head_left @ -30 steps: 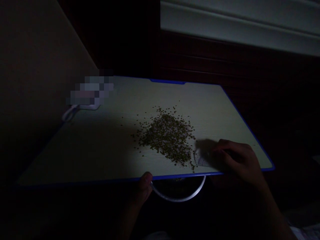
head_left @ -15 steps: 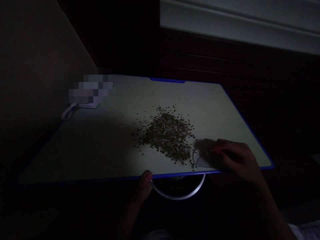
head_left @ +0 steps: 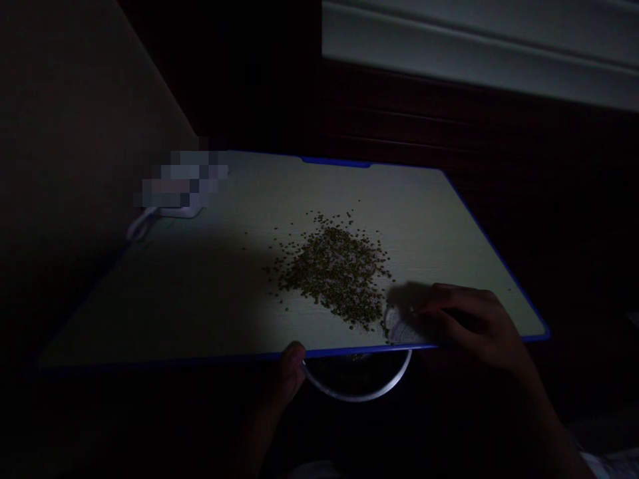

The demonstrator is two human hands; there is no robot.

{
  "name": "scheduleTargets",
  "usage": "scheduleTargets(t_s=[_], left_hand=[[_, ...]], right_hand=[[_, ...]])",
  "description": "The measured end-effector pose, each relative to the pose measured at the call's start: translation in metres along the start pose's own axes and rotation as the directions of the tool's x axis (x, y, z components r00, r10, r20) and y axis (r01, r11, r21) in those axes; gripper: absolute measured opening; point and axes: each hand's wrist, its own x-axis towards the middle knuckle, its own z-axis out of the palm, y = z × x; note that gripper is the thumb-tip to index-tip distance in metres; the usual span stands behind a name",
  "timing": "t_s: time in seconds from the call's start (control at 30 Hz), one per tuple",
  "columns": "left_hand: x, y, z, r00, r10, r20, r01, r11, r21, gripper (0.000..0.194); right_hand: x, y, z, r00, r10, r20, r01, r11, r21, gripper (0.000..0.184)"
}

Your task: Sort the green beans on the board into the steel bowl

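A pile of small dark greenish seeds or beans (head_left: 334, 269) lies spread over the middle of a pale, blue-edged board (head_left: 409, 199). My right hand (head_left: 472, 322) is low over the board at the right of the pile, fingers pinched on a thin clear plastic piece with curved markings, seemingly a protractor (head_left: 399, 324). Its left edge touches a few stray seeds. My left hand (head_left: 291, 372) grips the shiny rim of a bowl (head_left: 357, 398) below the board's near edge, thumb on top. The bowl's inside is dark, with a few faint specks; most of it is hidden.
On the board's far left corner rests a white object with a strap (head_left: 182, 209), partly pixelated. A wall (head_left: 74, 100) rises at the left. Dark panelling (head_left: 424, 113) stands behind the board, under a pale ledge (head_left: 474, 50). The light is very dim.
My right hand and the clear piece have shifted slightly down towards the board's near edge. The left hand still holds the bowl, and the pile looks nearly the same.
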Motion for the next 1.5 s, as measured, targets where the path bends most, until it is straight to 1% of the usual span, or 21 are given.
scheduleTargets(t_s=[0.07, 0.23, 0.4, 0.53, 0.67, 0.77, 0.87, 0.93, 1.1, 1.23, 1.37, 1.5], left_hand=[[0.001, -0.001, -0.002, 1.0, -0.005, -0.001, 0.005, 1.0, -0.008, 0.04], [0.002, -0.004, -0.007, 0.998, -0.051, 0.037, 0.052, 0.998, -0.029, 0.034], [0.003, -0.007, -0.008, 0.999, -0.041, 0.009, 0.041, 0.998, -0.055, 0.035], [0.004, -0.009, -0.01, 0.999, -0.019, -0.028, 0.018, 0.999, -0.035, 0.039], [0.003, -0.009, -0.012, 0.999, -0.034, -0.008, 0.034, 0.999, -0.034, 0.037], [0.001, -0.007, -0.009, 0.997, -0.073, 0.033, 0.075, 0.995, -0.06, 0.036], [0.0, -0.004, -0.006, 0.993, -0.095, 0.071, 0.099, 0.993, -0.057, 0.036], [0.0, -0.004, -0.006, 0.993, -0.086, 0.08, 0.09, 0.995, -0.048, 0.037], [0.003, -0.007, -0.008, 0.999, -0.028, 0.034, 0.03, 0.999, -0.044, 0.037], [0.002, -0.007, -0.007, 0.996, -0.049, 0.078, 0.052, 0.998, -0.036, 0.038], [0.0, -0.006, -0.007, 0.999, -0.026, 0.04, 0.028, 0.998, -0.061, 0.037], [0.0, -0.006, -0.01, 0.998, -0.05, 0.048, 0.053, 0.997, -0.048, 0.033]], right_hand=[[0.0, 0.0, 0.0, 1.0, -0.014, 0.004, 0.014, 1.0, 0.009, 0.014], [-0.001, 0.001, 0.0, 1.0, -0.014, 0.011, 0.014, 0.999, 0.032, 0.012], [-0.001, 0.0, -0.001, 1.0, -0.021, -0.002, 0.021, 0.999, 0.03, 0.012], [0.0, 0.001, 0.0, 0.999, 0.036, 0.004, -0.036, 0.999, 0.003, 0.012], [-0.001, 0.002, 0.001, 0.993, 0.11, -0.044, -0.112, 0.992, -0.051, 0.012], [-0.001, 0.003, 0.001, 0.981, 0.159, -0.111, -0.168, 0.983, -0.074, 0.012], [-0.001, 0.004, 0.001, 0.979, 0.149, -0.14, -0.158, 0.986, -0.056, 0.011], [-0.001, 0.004, 0.001, 0.985, 0.125, -0.118, -0.13, 0.991, -0.036, 0.011], [0.0, 0.001, 0.0, 0.994, 0.101, -0.044, -0.102, 0.994, -0.029, 0.012], [0.001, -0.001, 0.002, 0.992, 0.126, -0.028, -0.127, 0.991, -0.031, 0.013], [0.0, -0.002, 0.002, 0.992, 0.12, -0.027, -0.12, 0.993, -0.018, 0.013], [0.0, -0.003, 0.0, 0.996, 0.089, -0.01, -0.09, 0.996, -0.004, 0.014]])
